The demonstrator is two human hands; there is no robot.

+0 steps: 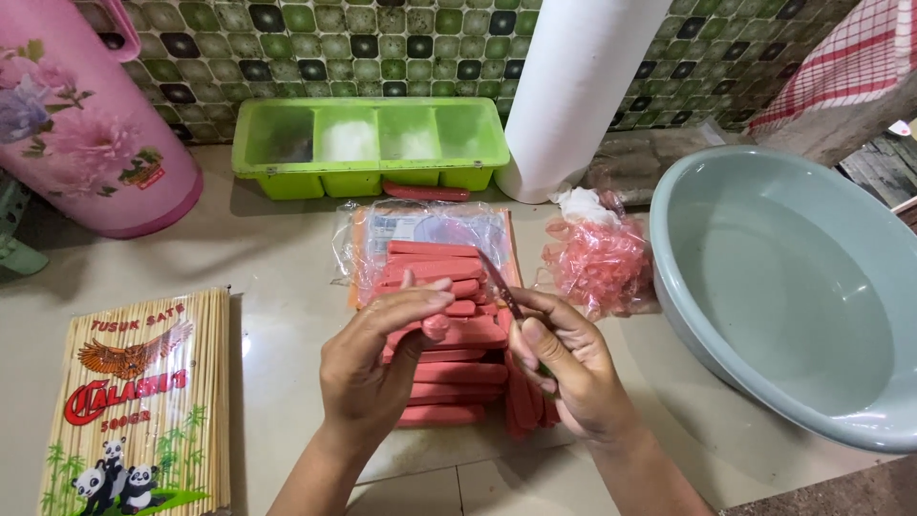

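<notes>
A pile of red sausages (449, 377) in plastic casings lies on an opened clear package (420, 229) in the middle of the counter. My left hand (373, 358) pinches one sausage (435, 327) above the pile. My right hand (568, 368) grips a small knife (499, 279), its thin blade angled up and left toward that sausage's end. A heap of peeled red casings (597, 263) sits to the right of the package.
A large pale grey-blue basin (812, 287) stands empty at the right. A pack of bamboo skewers (138, 401) lies at the lower left. Behind are a green compartment tray (368, 143), a pink flowered flask (81, 119) and a white paper roll (573, 86).
</notes>
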